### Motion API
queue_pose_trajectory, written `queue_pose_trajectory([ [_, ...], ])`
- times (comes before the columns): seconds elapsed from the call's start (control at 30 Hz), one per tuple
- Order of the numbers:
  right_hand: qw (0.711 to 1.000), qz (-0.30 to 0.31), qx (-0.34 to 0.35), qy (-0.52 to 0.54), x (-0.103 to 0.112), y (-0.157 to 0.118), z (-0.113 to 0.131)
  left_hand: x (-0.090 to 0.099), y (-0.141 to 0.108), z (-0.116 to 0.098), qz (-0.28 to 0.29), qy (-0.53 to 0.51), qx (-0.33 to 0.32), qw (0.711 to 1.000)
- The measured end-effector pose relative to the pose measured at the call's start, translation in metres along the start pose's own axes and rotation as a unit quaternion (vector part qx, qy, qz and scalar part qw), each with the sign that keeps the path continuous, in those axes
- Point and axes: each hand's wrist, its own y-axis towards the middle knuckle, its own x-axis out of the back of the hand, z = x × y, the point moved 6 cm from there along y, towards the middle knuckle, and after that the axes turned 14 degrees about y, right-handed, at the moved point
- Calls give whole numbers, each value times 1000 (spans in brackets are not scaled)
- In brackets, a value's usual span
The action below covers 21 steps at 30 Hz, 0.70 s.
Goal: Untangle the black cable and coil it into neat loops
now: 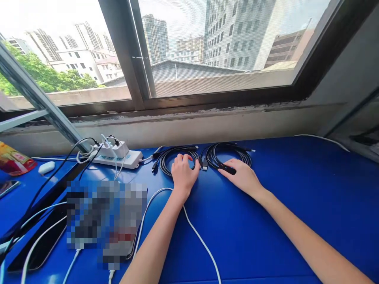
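Note:
Two coils of black cable lie side by side on the blue table (266, 221) near the wall. My left hand (184, 173) is over the front right of the left coil (166, 157), its fingers curved and apart, touching or just above the loops. At the right coil (211, 156), my right hand (241, 175) has its fingers round the front of the loops, where a black connector piece (227, 169) shows beside them. A USB plug (205, 165) lies between the coils, and another black plug (154, 167) sticks out left of the left coil.
A white power strip (130, 160) with plugs stands at the back left. Blurred devices with white cables lie front left, beside a black phone-like slab (38, 252). A white cable (201, 238) crosses the middle. A white case (46, 167) and a colourful packet (16, 159) are far left.

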Motion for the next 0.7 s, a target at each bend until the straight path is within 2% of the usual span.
queue_pose_trajectory([
  [0.23,999,-35,-19,17,6,0,3,-3,0,0,65,49,5,997],
  [0.33,998,-56,-25,33,10,-1,6,-4,-1,-1,76,56,-5,995],
  [0.7,984,-152,-35,83,27,-3,22,2,3,8,8,-30,24,999],
])
